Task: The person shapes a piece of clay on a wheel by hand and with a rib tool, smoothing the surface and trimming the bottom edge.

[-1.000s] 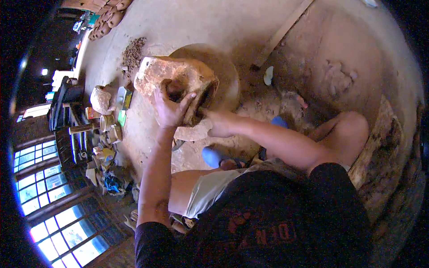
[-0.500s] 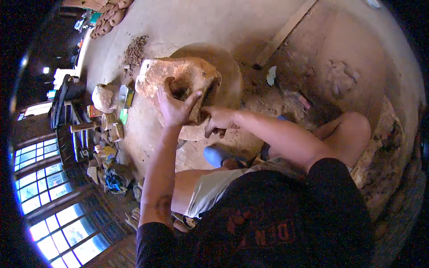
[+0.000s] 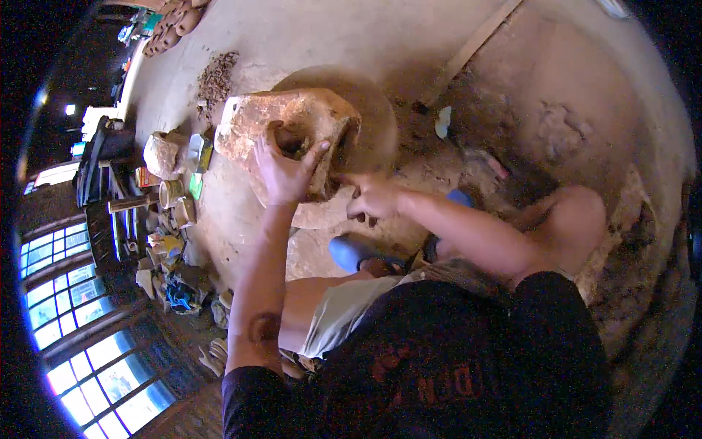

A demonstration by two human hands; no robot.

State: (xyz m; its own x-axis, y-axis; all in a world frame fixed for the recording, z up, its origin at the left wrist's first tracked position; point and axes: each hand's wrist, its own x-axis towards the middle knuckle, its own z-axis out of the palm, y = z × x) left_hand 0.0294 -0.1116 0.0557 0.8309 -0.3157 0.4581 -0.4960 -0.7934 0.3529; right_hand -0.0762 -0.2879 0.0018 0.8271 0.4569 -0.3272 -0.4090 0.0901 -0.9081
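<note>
Left hand (image 3: 284, 174) gripping a hollow, rough block (image 3: 245, 132)

Nearest is a blue shoe (image 3: 345, 253) on the floor (image 3: 314, 36), just short of the block. The right hand (image 3: 376, 199) is curled at the block's near right edge, index finger reaching toward it; whether it touches, or holds anything, I cannot tell. The left hand is clamped on the near rim of the round hole, thumb and fingers spread. The two hands are apart.

The block sits ahead of the person, overlapping a round brown disc (image 3: 376, 135); what bears its weight is hidden. It looks heavy and stiff, with a dry, gritty skin that should grip well but might crumble along thin rims. The thicker outer walls look the safer hold, one hand to each side.

Beyond, the floor opens widely past the disc's far edge. To the right, a plank (image 3: 475, 53) and a pale shard (image 3: 443, 122) narrow the way; to the left, a heap of crumbs (image 3: 217, 77) and small pots (image 3: 170, 194) do.
</note>
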